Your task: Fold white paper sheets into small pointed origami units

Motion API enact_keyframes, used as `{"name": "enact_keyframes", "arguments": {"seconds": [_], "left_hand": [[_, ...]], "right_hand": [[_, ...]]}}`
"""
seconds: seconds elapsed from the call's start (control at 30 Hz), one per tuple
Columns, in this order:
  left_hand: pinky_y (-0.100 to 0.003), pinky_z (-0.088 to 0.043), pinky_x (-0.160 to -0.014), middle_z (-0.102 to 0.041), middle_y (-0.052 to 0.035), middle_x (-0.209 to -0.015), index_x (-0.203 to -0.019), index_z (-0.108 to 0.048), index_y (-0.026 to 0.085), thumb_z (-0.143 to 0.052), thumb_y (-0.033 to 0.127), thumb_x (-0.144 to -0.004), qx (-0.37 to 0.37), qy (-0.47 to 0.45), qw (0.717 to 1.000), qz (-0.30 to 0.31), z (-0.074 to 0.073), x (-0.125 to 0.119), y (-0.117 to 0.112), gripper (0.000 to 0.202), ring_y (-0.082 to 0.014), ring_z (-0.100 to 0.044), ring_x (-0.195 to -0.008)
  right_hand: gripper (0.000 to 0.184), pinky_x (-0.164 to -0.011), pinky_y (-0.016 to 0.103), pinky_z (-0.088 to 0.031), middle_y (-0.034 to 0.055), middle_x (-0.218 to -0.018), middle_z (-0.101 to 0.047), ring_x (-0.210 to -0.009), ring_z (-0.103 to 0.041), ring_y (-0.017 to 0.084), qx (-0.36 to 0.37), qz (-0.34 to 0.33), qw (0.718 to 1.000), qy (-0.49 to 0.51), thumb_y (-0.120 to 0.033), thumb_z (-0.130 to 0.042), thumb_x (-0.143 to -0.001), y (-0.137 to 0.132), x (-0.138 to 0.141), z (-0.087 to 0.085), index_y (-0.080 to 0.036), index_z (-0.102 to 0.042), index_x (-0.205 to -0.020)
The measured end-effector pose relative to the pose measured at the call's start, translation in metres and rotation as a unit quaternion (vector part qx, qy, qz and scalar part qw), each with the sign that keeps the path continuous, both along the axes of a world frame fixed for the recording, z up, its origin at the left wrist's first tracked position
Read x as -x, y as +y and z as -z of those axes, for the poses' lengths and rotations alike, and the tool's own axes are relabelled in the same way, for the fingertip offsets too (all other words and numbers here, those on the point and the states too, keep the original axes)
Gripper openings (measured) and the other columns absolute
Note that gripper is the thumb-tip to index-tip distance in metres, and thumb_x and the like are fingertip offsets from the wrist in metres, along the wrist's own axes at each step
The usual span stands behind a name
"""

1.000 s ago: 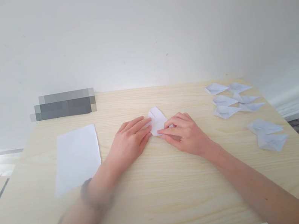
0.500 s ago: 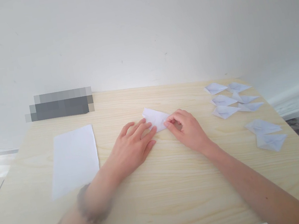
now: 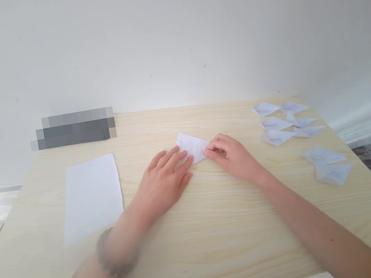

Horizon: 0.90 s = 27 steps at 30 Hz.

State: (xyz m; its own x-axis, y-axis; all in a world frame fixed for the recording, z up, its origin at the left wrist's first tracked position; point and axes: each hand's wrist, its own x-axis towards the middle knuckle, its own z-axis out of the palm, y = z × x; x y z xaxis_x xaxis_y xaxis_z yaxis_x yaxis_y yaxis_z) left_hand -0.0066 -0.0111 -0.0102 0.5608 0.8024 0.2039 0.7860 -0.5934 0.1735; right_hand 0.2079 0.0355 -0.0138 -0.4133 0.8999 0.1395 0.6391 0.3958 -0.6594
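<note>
A small folded piece of white paper [image 3: 192,146] lies on the wooden table between my hands. My left hand [image 3: 163,178] rests palm down, fingers stretched out, with its fingertips on the paper's left and lower edge. At the paper's right end, my right hand [image 3: 233,155] pinches the corner between thumb and forefinger. The pinched corner is partly hidden by those fingers.
To the left lies a stack of plain white paper [image 3: 92,197]. Several folded white paper pieces [image 3: 277,137] sit in rows at the right, with two more [image 3: 333,173] nearer me. A blurred-out dark object [image 3: 76,132] stands at the back left, by the wall [image 3: 169,42].
Both hands stay almost where they were on the folded paper. The whole view has shifted very slightly; nothing has been let go or picked up.
</note>
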Motion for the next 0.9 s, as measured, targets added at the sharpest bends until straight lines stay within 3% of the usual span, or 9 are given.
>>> {"name": "enact_keyframes", "arguments": {"seconds": [0.13, 0.27, 0.73, 0.9], "left_hand": [[-0.045, -0.031, -0.106, -0.051, -0.0074, -0.131, -0.128, -0.047, 0.018, -0.037, 0.029, -0.093, 0.0, 0.015, 1.0, 0.013, 0.0004, 0.0004, 0.0003, 0.038, -0.0257, -0.037, -0.129], [-0.046, -0.032, -0.105, -0.049, -0.0054, -0.132, -0.136, -0.036, 0.028, -0.038, 0.027, -0.093, 0.002, 0.026, 1.0, 0.018, -0.002, 0.0005, 0.0, 0.043, -0.025, -0.037, -0.129], [-0.046, -0.033, -0.105, -0.052, -0.0062, -0.129, -0.126, -0.051, 0.028, -0.038, 0.028, -0.093, -0.007, 0.026, 1.0, 0.01, -0.0025, -0.0009, -0.0001, 0.035, -0.0254, -0.039, -0.128], [-0.046, -0.033, -0.104, -0.053, -0.0064, -0.128, -0.124, -0.052, 0.027, -0.039, 0.027, -0.092, -0.015, 0.028, 0.999, 0.005, -0.0022, -0.0024, -0.0013, 0.034, -0.0256, -0.04, -0.127]], "right_hand": [[0.012, -0.073, 0.031, -0.04, 0.0013, -0.076, -0.059, -0.077, -0.053, 0.016, -0.052, 0.043, 0.998, -0.016, -0.029, -0.054, -0.084, -0.0017, 0.0086, 0.0065, -0.019, -0.058, -0.078], [0.01, -0.074, 0.031, -0.04, 0.0008, -0.076, -0.059, -0.076, -0.053, 0.016, -0.064, 0.051, 0.996, -0.019, -0.028, -0.055, -0.083, -0.0026, 0.0099, 0.0082, -0.02, -0.057, -0.078], [0.006, -0.074, 0.033, -0.041, 0.0015, -0.078, -0.06, -0.078, -0.054, 0.017, -0.056, 0.056, 0.997, -0.024, -0.023, -0.052, -0.083, -0.0025, 0.0095, 0.0073, -0.021, -0.057, -0.08], [0.009, -0.076, 0.034, -0.042, 0.003, -0.085, -0.061, -0.082, -0.056, 0.018, -0.056, 0.057, 0.997, -0.008, -0.025, -0.053, -0.082, -0.0024, 0.0091, 0.009, -0.021, -0.056, -0.089]]}}
